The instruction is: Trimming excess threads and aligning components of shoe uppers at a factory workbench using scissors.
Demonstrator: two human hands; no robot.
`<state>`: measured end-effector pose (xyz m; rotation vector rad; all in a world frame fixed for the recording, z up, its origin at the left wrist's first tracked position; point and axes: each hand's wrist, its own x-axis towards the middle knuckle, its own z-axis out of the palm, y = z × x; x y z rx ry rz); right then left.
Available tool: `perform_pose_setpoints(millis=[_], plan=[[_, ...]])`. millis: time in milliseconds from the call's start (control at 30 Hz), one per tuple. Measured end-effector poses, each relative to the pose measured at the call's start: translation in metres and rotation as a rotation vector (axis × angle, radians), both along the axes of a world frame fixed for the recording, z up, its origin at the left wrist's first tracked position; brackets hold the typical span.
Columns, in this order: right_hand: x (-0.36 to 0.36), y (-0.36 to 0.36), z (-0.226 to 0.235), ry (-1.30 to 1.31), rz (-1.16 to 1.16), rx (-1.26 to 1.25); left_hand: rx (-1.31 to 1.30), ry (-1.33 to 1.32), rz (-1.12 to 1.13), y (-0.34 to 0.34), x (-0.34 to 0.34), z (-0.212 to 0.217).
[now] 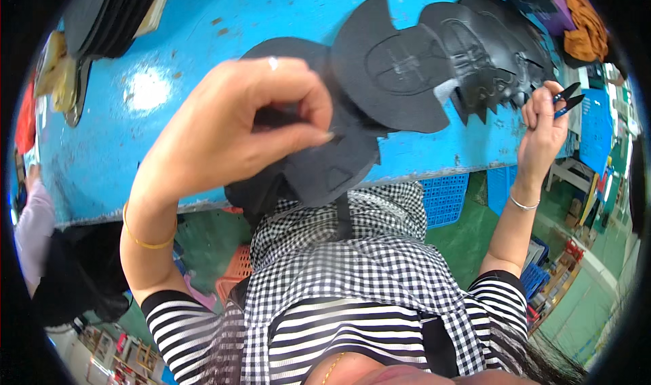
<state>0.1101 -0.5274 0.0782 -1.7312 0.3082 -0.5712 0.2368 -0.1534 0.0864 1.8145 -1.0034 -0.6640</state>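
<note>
My left hand [237,124] is raised over the near pieces, thumb and fingertips pressed together. Whatever it pinches, if anything, is too small and dark to make out. Below it, a dark rounded piece [332,171] lies partly over the table's near edge and against my apron. A curved black piece [390,70] with a stitched oval outline overlaps a fanned row of similar black pieces [485,46] stretching right. Out at the right, my right hand [542,117] is closed around thread snips [569,102], their dark blades pointing outward and apart.
The scuffed blue table [183,80] spans the view. Black stacked sheets [112,15] and yellowish items [57,73] lie at its far left. Orange cloth [584,29] is at the far right. Blue crates [444,198] stand below the edge; another person's sleeve [37,226] shows at left.
</note>
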Motion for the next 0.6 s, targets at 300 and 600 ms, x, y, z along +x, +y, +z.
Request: perform_pose_setpoints(millis=[300, 600], plan=[[0.009, 0.056, -0.030, 0.215, 0.392, -1.109, -0.081, -0.150, 0.028, -0.029, -0.037, 0.012], [0.036, 0.058, -0.011, 0.357, 0.429, -0.894, 0.037, -0.416, -0.010, -0.039, -0.051, -0.004]])
